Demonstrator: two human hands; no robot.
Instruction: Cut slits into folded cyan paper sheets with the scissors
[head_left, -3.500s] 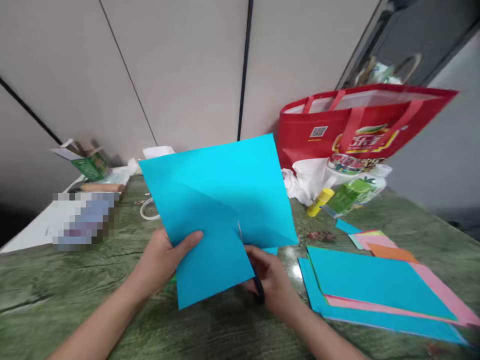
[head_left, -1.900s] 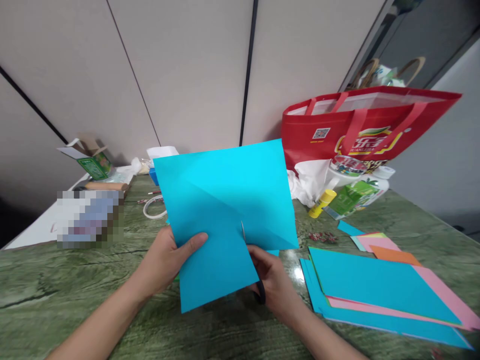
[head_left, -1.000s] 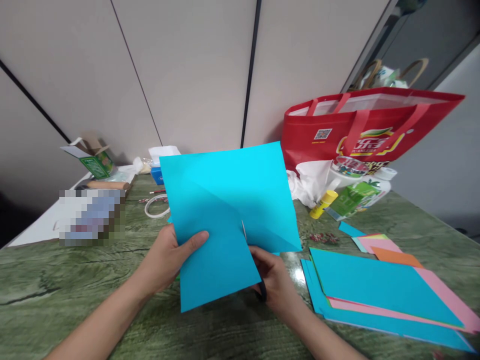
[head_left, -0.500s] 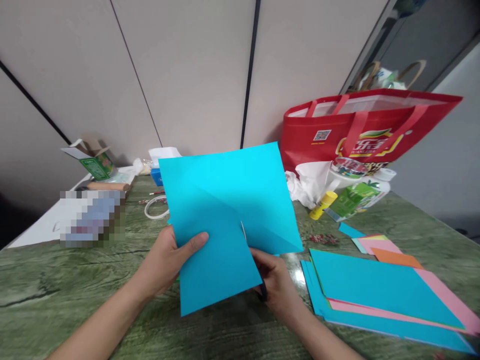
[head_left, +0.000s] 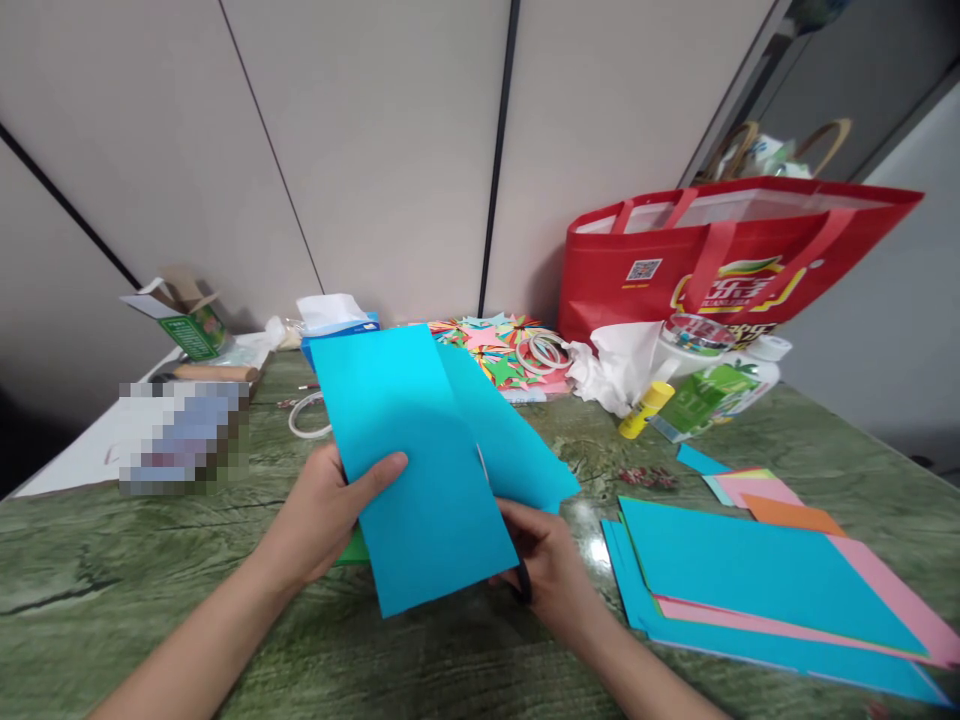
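Observation:
My left hand [head_left: 330, 510] grips a blue sheet of paper [head_left: 405, 470] at its left edge, thumb on top and fingers hidden underneath. Scissors [head_left: 523, 582] are in my right hand [head_left: 544, 550]; a dark handle loop shows below the paper, and a thin bit of blade stands out at the sheet's right edge. Behind that edge, another blue piece of paper [head_left: 517, 440] slopes down to the right, its end near my right fingers. Whether the two pieces still join is hidden. A bit of green paper [head_left: 354, 550] peeks out below my left hand.
Blue, pink and orange sheets [head_left: 750, 570] lie at the right. Behind stand a red bag [head_left: 615, 270], a yellow glue stick [head_left: 646, 410] and crumpled tissue [head_left: 619, 365]. Tape rolls [head_left: 544, 352] rest on colourful folded paper [head_left: 487, 345]. A tissue box [head_left: 337, 325] sits back left.
The upper right part of the blue sheet has dropped away behind the left part, parting along a straight edge. Colourful paper and tape rolls behind have come into view. Both hands stay nearly in place.

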